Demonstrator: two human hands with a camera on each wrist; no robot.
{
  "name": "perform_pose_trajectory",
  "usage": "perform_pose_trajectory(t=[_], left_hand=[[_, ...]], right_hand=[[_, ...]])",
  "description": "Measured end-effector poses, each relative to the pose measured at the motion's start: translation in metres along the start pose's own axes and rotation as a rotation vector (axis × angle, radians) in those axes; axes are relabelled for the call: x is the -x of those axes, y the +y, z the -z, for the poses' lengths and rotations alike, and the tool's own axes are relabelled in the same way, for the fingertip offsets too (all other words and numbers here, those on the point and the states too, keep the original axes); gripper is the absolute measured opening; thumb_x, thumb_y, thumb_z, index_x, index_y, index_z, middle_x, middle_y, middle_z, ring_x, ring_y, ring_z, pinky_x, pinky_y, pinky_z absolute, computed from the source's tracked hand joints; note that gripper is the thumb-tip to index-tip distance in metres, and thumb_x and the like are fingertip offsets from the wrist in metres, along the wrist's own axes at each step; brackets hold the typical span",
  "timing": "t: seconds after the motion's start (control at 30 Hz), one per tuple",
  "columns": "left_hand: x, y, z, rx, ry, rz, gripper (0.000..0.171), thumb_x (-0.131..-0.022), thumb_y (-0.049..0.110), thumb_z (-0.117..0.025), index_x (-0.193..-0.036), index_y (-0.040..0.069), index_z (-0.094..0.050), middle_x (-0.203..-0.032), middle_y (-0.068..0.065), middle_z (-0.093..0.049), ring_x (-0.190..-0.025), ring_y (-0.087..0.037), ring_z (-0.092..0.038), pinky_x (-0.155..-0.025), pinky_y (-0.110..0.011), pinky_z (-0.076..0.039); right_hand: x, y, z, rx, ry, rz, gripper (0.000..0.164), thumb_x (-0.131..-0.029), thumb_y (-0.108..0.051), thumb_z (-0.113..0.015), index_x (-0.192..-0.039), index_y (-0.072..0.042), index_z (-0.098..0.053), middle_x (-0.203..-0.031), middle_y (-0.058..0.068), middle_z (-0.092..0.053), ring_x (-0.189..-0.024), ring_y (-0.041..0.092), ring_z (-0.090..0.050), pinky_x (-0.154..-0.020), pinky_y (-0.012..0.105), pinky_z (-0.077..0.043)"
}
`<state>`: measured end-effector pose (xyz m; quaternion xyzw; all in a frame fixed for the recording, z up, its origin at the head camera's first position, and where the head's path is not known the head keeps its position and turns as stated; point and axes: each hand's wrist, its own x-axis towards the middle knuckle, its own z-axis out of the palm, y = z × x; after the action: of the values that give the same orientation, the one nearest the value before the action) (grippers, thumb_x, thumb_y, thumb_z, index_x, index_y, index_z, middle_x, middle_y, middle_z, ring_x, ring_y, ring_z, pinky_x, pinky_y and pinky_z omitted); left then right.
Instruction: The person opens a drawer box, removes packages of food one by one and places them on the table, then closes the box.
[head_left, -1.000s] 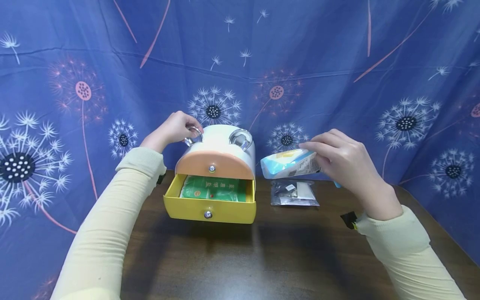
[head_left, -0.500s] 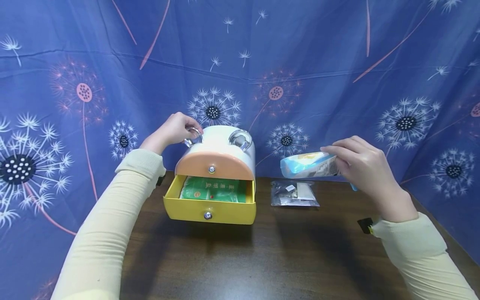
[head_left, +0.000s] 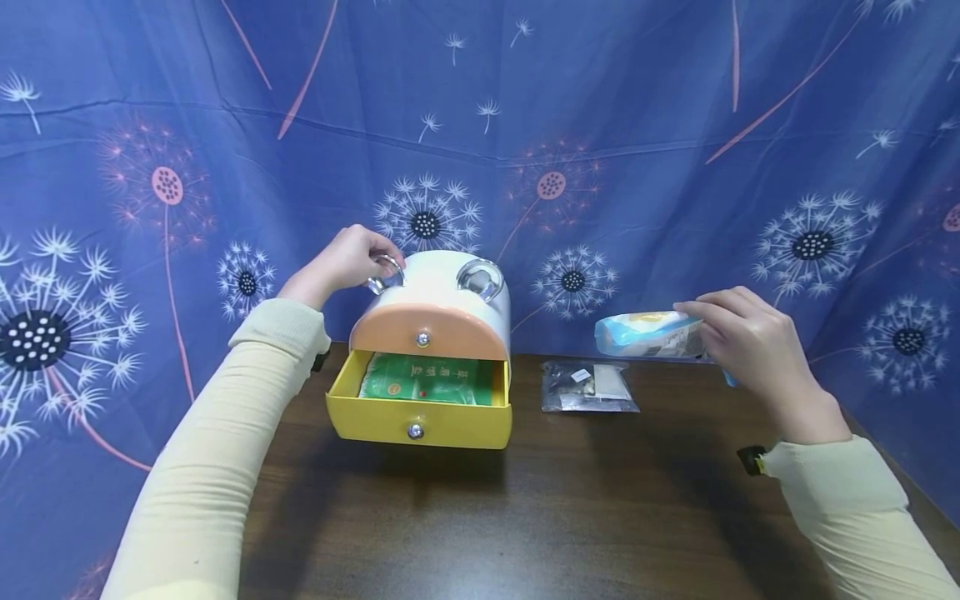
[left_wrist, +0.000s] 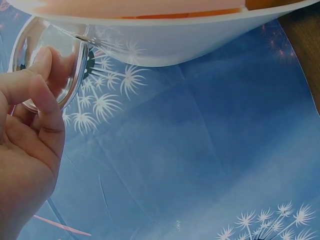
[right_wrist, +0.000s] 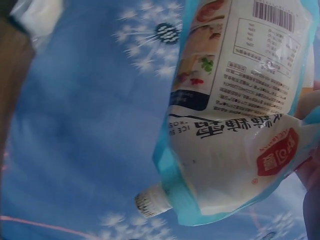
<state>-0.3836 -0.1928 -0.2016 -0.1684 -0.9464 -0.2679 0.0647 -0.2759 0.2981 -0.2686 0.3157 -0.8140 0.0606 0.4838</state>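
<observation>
In the head view, a rounded white box [head_left: 432,273] stands on the table with two silver ring-shaped ears on top. My left hand [head_left: 348,262] grips the left silver ear [left_wrist: 75,82], thumb and fingers curled round it. The orange upper drawer [head_left: 386,323] is closed; the yellow lower drawer [head_left: 450,427] is pulled out. Inside it lies a green packet [head_left: 435,379] with printed characters. Right of the box, my right hand [head_left: 761,343] holds a blue-and-white spouted pouch [head_left: 648,336] up above the table. The right wrist view shows the pouch's ridged white cap [right_wrist: 151,201].
A clear plastic bag [head_left: 588,387] with dark and pale contents lies on the table, right of the yellow drawer. The dark wooden table [head_left: 487,525] reaches toward me. Blue cloth [head_left: 622,92] with dandelion prints hangs behind and at the sides.
My right hand has carried the pouch to the right, away from the box and past the clear bag. The left hand, box and drawers have stayed in place.
</observation>
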Motion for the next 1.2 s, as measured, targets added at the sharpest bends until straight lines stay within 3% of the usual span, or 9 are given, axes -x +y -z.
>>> perform_pose_trajectory(t=[0.33, 0.63, 0.87, 1.2], left_hand=[[0.001, 0.000, 0.001, 0.007, -0.003, 0.000, 0.016, -0.086, 0.001, -0.064, -0.095, 0.011, -0.072, -0.092, -0.009, -0.070, -0.078, -0.021, -0.062, -0.055, -0.028, -0.051], [0.000, 0.000, 0.000, 0.001, -0.002, -0.002, 0.016, -0.086, 0.000, -0.064, -0.096, 0.010, -0.072, -0.093, -0.010, -0.071, -0.078, -0.021, -0.063, -0.057, -0.031, -0.052], [0.000, 0.000, 0.001, -0.006, 0.005, 0.002, 0.016, -0.086, 0.000, -0.064, -0.095, 0.011, -0.073, -0.091, -0.009, -0.070, -0.076, -0.020, -0.062, -0.060, -0.034, -0.054], [0.000, 0.000, 0.001, -0.013, 0.005, -0.011, 0.016, -0.086, 0.000, -0.064, -0.094, 0.011, -0.073, -0.091, -0.009, -0.071, -0.076, -0.019, -0.062, -0.054, -0.028, -0.049]], right_hand=[[0.031, 0.026, -0.018, -0.005, 0.055, -0.033, 0.038, -0.070, 0.012, -0.065, -0.101, -0.008, -0.073, -0.087, 0.012, -0.068, -0.081, 0.027, -0.058, -0.067, 0.039, -0.045], [0.051, 0.046, -0.027, 0.010, 0.063, -0.024, 0.031, -0.075, 0.006, -0.059, -0.099, -0.007, -0.073, -0.087, 0.013, -0.067, -0.080, 0.030, -0.059, -0.065, 0.044, -0.048], [0.069, 0.061, -0.035, 0.035, 0.002, -0.009, 0.034, -0.072, 0.009, -0.061, -0.101, -0.005, -0.072, -0.088, 0.014, -0.066, -0.080, 0.031, -0.058, -0.066, 0.044, -0.048], [0.100, 0.078, -0.051, 0.021, 0.011, -0.006, 0.032, -0.076, 0.006, -0.053, -0.099, -0.007, -0.072, -0.089, 0.009, -0.066, -0.079, 0.028, -0.058, -0.054, 0.047, -0.047]])
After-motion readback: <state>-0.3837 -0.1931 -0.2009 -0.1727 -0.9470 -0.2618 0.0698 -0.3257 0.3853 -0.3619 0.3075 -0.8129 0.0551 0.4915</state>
